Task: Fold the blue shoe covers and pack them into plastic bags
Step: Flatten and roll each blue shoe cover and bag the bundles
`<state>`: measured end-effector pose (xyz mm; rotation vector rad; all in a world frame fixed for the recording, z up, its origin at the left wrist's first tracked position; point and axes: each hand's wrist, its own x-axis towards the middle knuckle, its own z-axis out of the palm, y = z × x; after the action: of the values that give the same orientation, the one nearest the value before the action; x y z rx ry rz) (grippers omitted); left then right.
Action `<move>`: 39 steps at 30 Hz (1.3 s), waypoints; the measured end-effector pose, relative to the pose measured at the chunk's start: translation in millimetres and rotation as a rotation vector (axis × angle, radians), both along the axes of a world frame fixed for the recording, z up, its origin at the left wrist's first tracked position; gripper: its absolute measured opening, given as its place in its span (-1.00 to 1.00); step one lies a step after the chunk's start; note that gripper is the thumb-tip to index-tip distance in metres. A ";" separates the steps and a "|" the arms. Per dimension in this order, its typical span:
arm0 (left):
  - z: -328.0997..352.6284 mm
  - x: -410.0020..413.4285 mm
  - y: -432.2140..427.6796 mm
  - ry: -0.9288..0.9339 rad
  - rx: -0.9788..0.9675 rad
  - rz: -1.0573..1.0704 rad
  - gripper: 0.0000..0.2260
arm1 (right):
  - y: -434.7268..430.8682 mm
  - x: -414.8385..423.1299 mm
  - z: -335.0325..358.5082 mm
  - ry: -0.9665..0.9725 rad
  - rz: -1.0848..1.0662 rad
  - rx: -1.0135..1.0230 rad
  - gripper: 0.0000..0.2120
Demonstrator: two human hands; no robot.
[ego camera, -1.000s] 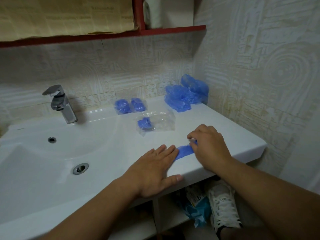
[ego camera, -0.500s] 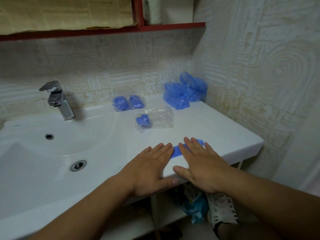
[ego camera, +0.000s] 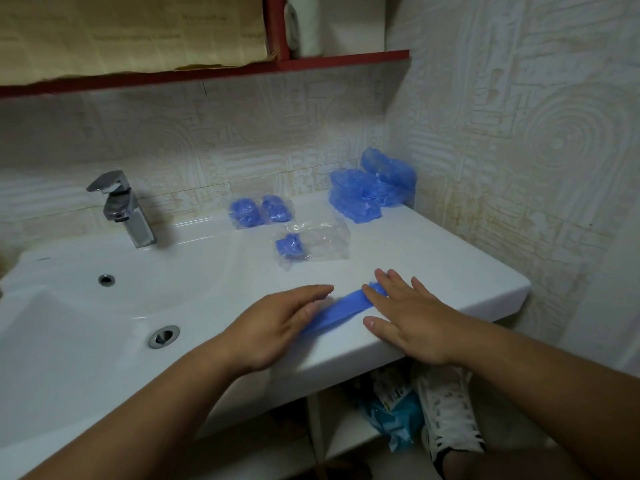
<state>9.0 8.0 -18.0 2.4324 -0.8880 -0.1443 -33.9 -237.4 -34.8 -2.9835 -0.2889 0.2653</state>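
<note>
A flattened blue shoe cover [ego camera: 337, 311] lies as a long strip near the front edge of the white sink counter [ego camera: 433, 258]. My right hand [ego camera: 407, 315] lies flat on its right end with straight fingers. My left hand [ego camera: 277, 323] rests on its left end, fingers slightly bent over the strip. Behind them a clear plastic bag [ego camera: 318, 245] holds one folded blue cover [ego camera: 290, 245]. Farther back another bag [ego camera: 259, 211] holds two folded covers. A heap of unfolded blue shoe covers [ego camera: 370, 190] sits in the back right corner.
A chrome tap [ego camera: 121, 206] stands at the back left above the basin with its drain [ego camera: 163, 336]. A red shelf [ego camera: 311, 60] hangs overhead. Below the counter are a white sneaker [ego camera: 446, 414] and a blue packet [ego camera: 391, 414].
My hands have slid apart along the strip, so more of the blue cover shows between them. My left hand has lifted slightly off flat.
</note>
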 end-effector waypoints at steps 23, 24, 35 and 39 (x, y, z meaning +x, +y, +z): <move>-21.8 14.7 -49.1 -0.111 -0.225 0.005 -0.86 | 6.4 -20.9 13.6 -0.399 0.029 0.349 -0.68; -24.1 15.8 -48.8 -0.108 -0.237 -0.003 -0.90 | 7.8 -24.6 15.4 -0.381 0.053 0.356 -0.69; -29.6 19.5 -47.1 -0.091 -0.221 -0.037 -0.85 | 22.9 -24.6 5.5 -0.340 0.032 0.390 -0.83; -25.4 18.4 -45.8 0.036 -0.349 -0.063 -0.62 | 21.9 -19.0 3.4 -0.308 -0.077 0.458 -0.81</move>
<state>27.4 -37.8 -43.4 2.0743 -0.8918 -0.0506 -52.9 -215.5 -31.4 -2.5607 -0.2275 -0.2420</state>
